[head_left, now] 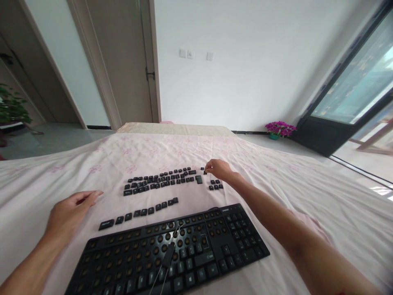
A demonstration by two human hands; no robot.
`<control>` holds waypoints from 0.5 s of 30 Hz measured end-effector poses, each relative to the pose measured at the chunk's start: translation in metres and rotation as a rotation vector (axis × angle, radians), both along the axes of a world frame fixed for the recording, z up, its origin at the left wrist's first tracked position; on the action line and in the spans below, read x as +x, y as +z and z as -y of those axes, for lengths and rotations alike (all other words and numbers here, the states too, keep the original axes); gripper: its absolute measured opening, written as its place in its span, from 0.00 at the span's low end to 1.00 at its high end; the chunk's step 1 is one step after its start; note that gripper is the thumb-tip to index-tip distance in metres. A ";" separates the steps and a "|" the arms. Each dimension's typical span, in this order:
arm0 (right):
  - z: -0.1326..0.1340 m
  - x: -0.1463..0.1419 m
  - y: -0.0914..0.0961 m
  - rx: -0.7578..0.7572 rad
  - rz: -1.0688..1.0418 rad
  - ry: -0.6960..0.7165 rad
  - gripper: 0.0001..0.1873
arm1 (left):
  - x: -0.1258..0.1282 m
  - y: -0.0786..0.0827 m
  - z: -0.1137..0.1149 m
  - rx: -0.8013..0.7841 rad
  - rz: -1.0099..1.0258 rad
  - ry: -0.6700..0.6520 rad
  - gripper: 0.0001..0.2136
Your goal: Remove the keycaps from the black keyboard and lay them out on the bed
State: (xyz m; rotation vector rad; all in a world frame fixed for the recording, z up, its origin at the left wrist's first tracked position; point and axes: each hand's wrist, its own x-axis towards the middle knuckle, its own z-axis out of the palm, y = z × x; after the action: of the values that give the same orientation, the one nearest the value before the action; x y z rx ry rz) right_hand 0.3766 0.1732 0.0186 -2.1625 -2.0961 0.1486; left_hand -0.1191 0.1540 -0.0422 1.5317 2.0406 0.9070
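A black keyboard [219, 239] lies tilted on the bed, many keycaps off and the round mounts bare. Across it rests a wire keycap puller [168, 256] with a dark handle. Beyond it, loose black keycaps [159, 185] stand in several rows, and another row of keycaps [143, 212] is nearer the keyboard. My right hand [218, 169] is closed, thumb and finger pinching a small keycap [205, 172] at the far right of the rows. My left hand [72, 209] hovers left of the rows, fingertips together, no object showing in them.
The pink flowered sheet [245, 184] is wrinkled around the keyboard. A small cluster of keycaps [215, 187] sits below my right wrist. Past the bed are a white wall [245, 82], a closed door [123, 61], and potted purple flowers [280, 128] on the floor.
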 end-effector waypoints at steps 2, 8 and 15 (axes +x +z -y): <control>0.000 0.000 0.000 -0.002 0.002 0.006 0.09 | 0.001 0.001 0.000 -0.014 -0.002 0.024 0.24; -0.002 0.003 -0.002 -0.008 0.005 -0.003 0.10 | 0.007 0.008 0.005 -0.012 0.003 0.026 0.21; 0.002 0.007 -0.002 0.029 -0.034 -0.026 0.10 | 0.006 0.008 0.004 -0.001 -0.010 0.023 0.22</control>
State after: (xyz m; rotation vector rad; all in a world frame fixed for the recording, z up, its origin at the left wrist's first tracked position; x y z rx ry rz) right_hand 0.3838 0.1708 0.0170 -2.1549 -2.0381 0.1508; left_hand -0.1126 0.1497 -0.0340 1.5180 2.0700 0.9084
